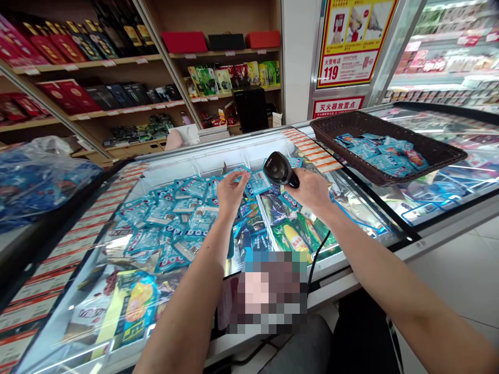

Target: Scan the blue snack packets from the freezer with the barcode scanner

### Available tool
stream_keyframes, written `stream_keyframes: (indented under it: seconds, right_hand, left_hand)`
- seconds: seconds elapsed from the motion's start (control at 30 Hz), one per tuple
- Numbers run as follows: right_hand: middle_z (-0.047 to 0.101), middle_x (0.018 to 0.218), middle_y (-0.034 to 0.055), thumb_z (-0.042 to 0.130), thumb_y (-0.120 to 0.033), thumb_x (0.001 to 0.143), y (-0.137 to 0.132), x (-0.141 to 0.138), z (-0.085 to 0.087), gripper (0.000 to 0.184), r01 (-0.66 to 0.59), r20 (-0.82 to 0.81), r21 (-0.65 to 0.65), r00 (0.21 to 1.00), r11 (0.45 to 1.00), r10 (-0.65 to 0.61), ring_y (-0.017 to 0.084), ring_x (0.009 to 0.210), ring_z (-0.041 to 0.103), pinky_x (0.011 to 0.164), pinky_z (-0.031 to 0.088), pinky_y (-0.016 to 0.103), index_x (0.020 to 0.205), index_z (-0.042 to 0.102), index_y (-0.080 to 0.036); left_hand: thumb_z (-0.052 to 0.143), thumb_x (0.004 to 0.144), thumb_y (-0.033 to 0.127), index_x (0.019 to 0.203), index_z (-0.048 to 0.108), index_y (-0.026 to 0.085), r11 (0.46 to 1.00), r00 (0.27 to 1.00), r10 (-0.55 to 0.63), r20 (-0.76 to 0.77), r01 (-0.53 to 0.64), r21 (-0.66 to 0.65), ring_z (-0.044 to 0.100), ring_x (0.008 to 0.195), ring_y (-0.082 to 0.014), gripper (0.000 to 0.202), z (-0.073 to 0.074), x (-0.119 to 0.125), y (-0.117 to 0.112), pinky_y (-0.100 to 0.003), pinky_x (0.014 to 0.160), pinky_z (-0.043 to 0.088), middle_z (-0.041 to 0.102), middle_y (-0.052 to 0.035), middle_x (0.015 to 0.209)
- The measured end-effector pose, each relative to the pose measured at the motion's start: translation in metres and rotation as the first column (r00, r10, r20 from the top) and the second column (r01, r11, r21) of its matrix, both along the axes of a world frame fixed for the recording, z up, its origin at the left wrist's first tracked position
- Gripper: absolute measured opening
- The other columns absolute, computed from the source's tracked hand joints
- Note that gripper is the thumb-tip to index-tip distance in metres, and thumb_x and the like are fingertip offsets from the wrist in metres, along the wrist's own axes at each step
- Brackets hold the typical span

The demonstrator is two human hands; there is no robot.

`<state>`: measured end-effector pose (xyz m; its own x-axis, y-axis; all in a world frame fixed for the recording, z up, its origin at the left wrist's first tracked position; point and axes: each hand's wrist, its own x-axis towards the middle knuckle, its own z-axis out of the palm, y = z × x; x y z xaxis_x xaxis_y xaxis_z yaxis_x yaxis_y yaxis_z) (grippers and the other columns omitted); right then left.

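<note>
Over blue packets (pixel 183 218), the right hand (pixel 310 189) grips a black barcode scanner (pixel 278 169), left hand (pixel 232 193) open.

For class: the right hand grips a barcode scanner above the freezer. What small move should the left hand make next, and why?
Probably the left hand should lift one blue packet near its fingers toward the barcode scanner, which the right hand holds close by.
</note>
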<state>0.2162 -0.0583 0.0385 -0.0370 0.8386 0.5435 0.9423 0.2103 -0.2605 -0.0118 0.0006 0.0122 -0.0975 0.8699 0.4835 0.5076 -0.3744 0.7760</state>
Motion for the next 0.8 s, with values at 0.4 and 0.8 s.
stream_keyframes:
  seconds: [0.4,0.8]
  right_hand:
    - [0.069,0.090,0.0070,0.053,-0.041,0.084,-0.003,-0.002,0.002,0.033,-0.003,0.027,-0.038,1.000,0.999,0.004,0.022,0.081,0.064,0.067,0.042,0.031,0.107,0.062,-0.020]
    - [0.070,0.096,0.0069,0.055,-0.045,0.083,-0.007,-0.006,0.001,0.035,-0.096,0.118,-0.086,0.987,0.992,0.105,0.023,0.081,0.064,0.065,0.041,0.031,0.106,0.062,-0.021]
  left_hand:
    - [0.061,0.074,0.024,0.112,0.062,0.021,0.997,0.997,-0.068,-0.036,0.070,0.043,0.060,0.076,-0.0119,0.038,-0.011,-0.006,0.017,-0.024,0.065,0.051,0.062,-0.0065,0.106]
    - [0.054,0.077,0.014,0.110,0.067,0.024,0.984,0.987,0.152,-0.045,-0.147,0.098,0.051,0.085,-0.0142,0.037,-0.003,-0.009,0.009,-0.024,0.067,0.048,0.050,-0.0069,0.097]
